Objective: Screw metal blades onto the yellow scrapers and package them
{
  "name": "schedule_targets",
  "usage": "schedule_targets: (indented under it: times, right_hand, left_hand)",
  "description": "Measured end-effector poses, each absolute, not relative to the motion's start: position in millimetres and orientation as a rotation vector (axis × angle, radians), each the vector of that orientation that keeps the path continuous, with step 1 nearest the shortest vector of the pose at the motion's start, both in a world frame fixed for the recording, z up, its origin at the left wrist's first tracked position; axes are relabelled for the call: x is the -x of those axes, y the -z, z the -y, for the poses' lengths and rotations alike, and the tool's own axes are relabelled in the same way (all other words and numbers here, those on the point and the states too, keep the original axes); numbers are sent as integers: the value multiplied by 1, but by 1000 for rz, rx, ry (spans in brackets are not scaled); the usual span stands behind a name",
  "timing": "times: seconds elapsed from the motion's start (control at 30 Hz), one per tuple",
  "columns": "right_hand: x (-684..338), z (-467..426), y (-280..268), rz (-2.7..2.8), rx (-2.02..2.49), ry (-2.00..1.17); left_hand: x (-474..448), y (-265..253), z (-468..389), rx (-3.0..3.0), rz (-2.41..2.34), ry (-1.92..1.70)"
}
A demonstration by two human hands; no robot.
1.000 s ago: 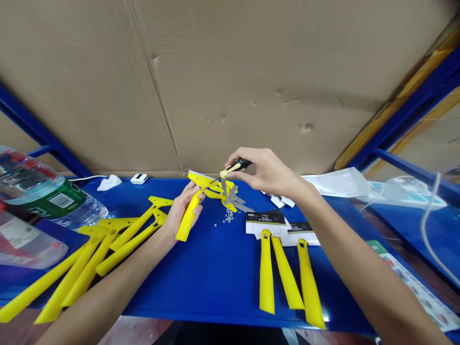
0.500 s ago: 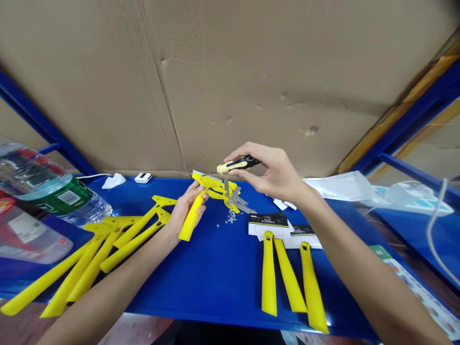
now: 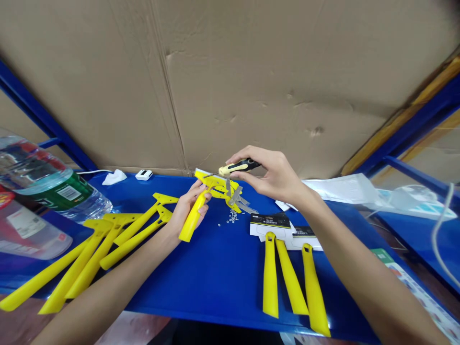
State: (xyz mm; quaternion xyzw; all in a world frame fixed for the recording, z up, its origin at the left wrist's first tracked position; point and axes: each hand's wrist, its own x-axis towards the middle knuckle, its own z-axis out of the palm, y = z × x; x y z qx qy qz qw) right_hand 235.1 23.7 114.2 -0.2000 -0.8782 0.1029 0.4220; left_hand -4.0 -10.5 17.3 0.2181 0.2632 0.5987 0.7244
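My left hand point(image 3: 187, 209) is closed around a yellow scraper point(image 3: 194, 215), its handle tilted down toward me and its head pointing up. A metal blade edge shows along the top of that head. Between thumb and fingers, my right hand point(image 3: 268, 173) grips a screwdriver point(image 3: 237, 166) with a cream and black handle. The shaft points left, its tip at the scraper head. Just behind lie yellow scraper heads point(image 3: 220, 190) and loose metal blades point(image 3: 235, 196). Small nuts and screws point(image 3: 232, 216) are scattered in front of them.
Several yellow scraper handles point(image 3: 118, 235) lie at left beside a large water bottle point(image 3: 68, 187) and a plastic jug point(image 3: 32, 227). At right are packaging cards point(image 3: 271, 225) and yellow tube handles point(image 3: 270, 278) on the blue table point(image 3: 215, 282). Cardboard point(image 3: 251, 86) walls off the back.
The view has shifted slightly. Both hands keep their grips, and the screwdriver stays at the scraper head with little visible movement.
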Motion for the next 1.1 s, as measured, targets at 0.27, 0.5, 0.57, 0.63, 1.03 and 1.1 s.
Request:
schedule_targets:
  times: [0.27,0.5,0.57,0.63,1.03,1.1]
  right_hand:
    - [-236,-22,-115,2227,507,-206]
    - [-237,-22,-115,2292,521,-31]
    - [-237,-20,-116,2295,539,-65]
    - [-237,-17,-119,2304,534,-125]
    - [-234,-13,-121,2299,501,-122]
    - [-235,-14,-120,2287,522,-94]
  left_hand:
    - [4,-17,10,-537,-617,-1306]
    - [4,-8,6,-585,-692,-1266]
    - [4,-5,4,-584,-717,-1261]
    - [4,-3,4,-592,-722,-1249]
    - [2,-6,6,-631,-686,-1259]
    - [2,-4,6,-645,-688,-1264]
